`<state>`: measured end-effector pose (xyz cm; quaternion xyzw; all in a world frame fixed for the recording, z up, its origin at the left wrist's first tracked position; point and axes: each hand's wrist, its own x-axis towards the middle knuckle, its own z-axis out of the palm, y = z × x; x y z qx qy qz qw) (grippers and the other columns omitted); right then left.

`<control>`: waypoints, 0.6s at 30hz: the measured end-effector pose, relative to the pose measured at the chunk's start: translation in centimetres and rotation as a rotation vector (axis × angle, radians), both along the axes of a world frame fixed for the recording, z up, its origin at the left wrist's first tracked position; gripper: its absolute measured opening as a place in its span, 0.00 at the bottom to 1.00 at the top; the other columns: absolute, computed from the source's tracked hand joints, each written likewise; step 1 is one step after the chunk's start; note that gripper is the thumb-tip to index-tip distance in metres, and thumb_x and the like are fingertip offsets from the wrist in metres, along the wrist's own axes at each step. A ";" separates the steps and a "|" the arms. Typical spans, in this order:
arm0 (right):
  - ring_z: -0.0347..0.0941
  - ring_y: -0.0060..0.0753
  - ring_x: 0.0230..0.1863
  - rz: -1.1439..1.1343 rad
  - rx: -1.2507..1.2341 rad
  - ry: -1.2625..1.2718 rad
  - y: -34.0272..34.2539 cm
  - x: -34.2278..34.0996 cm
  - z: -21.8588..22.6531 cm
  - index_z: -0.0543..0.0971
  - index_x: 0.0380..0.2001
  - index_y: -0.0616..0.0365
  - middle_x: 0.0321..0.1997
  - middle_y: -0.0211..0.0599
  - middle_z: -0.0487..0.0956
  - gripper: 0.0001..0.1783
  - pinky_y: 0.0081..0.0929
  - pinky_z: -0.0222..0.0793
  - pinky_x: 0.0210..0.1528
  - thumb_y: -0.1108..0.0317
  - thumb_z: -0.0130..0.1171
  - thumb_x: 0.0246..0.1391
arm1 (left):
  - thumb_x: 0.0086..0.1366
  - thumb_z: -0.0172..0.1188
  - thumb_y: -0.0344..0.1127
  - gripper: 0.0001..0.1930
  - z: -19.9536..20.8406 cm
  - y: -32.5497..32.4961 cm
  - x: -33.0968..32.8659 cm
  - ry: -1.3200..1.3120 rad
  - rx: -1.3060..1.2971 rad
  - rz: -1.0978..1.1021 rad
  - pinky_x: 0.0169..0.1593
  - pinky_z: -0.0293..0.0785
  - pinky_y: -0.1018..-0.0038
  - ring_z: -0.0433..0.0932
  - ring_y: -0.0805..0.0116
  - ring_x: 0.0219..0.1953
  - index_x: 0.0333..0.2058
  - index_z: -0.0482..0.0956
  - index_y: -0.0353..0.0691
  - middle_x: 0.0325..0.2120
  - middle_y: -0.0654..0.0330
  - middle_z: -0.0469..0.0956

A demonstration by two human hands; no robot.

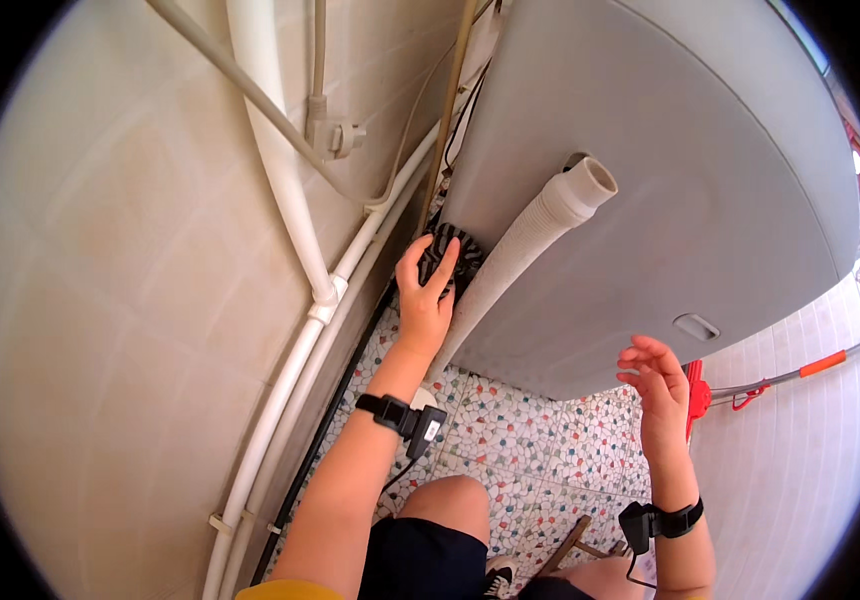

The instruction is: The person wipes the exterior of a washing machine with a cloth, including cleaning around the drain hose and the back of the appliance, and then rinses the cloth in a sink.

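My left hand (pixel 428 295) reaches into the narrow gap between the tiled wall and a grey appliance cabinet (pixel 640 230). Its fingers are spread over a rounded black-and-grey striped bundle (pixel 447 255) that looks like cloth and is partly covered by the hand. Right beside it, a pale ribbed drain hose (pixel 530 230) leans up against the cabinet, its open end on top. My right hand (pixel 658 388) hovers in front of the cabinet's lower part, fingers loosely bent and apart, holding nothing.
White pipes (pixel 295 350) run along the wall at left, with a plug (pixel 335 137) and cable above them. A red tool (pixel 696 395) with a metal pole (pixel 775 381) stands at right. A wooden stool (pixel 570 545) is on the mosaic floor (pixel 510 450) near my legs.
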<state>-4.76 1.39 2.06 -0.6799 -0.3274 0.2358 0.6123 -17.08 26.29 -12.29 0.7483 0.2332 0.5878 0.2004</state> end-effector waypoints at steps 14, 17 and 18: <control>0.69 0.25 0.42 0.041 0.012 -0.069 0.4 2.1 2.3 0.72 0.44 0.63 0.37 0.35 0.74 0.17 0.24 0.66 0.45 0.78 0.40 0.51 | 0.45 0.52 0.16 0.25 5.7 0.3 0.2 0.114 0.244 0.070 0.51 0.59 0.65 0.64 0.57 0.46 0.42 0.79 0.47 0.45 0.55 0.66; 0.69 0.25 0.42 0.044 0.011 -0.044 0.4 2.4 2.4 0.72 0.43 0.63 0.37 0.34 0.74 0.17 0.24 0.66 0.45 0.79 0.40 0.51 | 0.44 0.52 0.15 0.26 6.1 -1.0 -0.5 -0.003 0.040 0.029 0.53 0.60 0.66 0.63 0.55 0.50 0.43 0.78 0.45 0.45 0.54 0.65; 0.69 0.25 0.41 0.043 0.006 -0.016 0.6 2.3 2.3 0.72 0.43 0.63 0.37 0.34 0.75 0.17 0.24 0.66 0.45 0.79 0.40 0.51 | 0.45 0.52 0.15 0.25 7.8 -1.2 -0.7 -0.095 0.004 0.022 0.55 0.59 0.66 0.63 0.53 0.51 0.44 0.77 0.44 0.46 0.53 0.65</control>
